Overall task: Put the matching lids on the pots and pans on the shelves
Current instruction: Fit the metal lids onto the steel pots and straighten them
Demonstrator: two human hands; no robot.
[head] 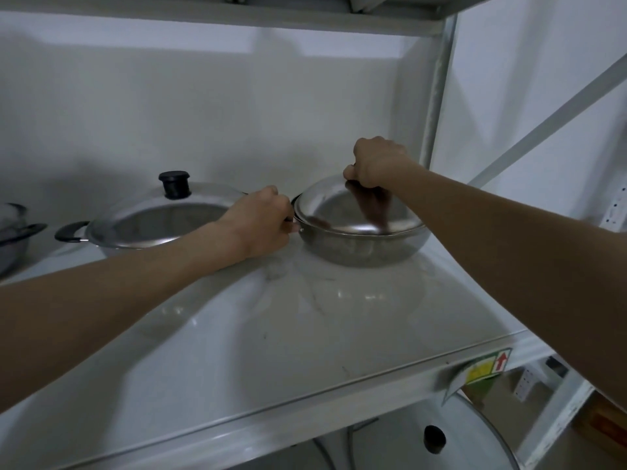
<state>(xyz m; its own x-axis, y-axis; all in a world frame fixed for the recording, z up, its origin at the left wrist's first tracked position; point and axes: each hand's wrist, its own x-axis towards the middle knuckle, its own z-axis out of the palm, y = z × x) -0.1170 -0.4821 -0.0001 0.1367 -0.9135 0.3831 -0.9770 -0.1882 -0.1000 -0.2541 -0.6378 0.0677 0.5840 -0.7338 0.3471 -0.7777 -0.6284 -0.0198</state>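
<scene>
On the white shelf [339, 334] a shallow stainless-steel pan [363, 247] sits toward the right, near the upright post. A domed steel lid [342, 212] lies over it, a little tilted, its left edge appearing to ride above the rim rather than seated. The right hand [376, 164] is closed over the top of that lid, evidently on its knob, which the fingers hide. The left hand [263, 220] is closed at the pan's left rim, seemingly gripping a side handle, of which only a dark sliver shows.

To the left, touching or nearly touching the left wrist, stands a second pan [112, 244] with a black loop handle, already covered by a glass lid [159, 215] with a black knob [174, 184]. A further vessel [13, 232] is cut off at the left edge. Another lid [441, 439] with a dark knob shows on the shelf below.

The step in hand looks like settling the steel lid on its pan while the left hand steadies the body. Next, the lid probably needs a small shift and press until its edge drops evenly inside the rim, then both hands can let go.
</scene>
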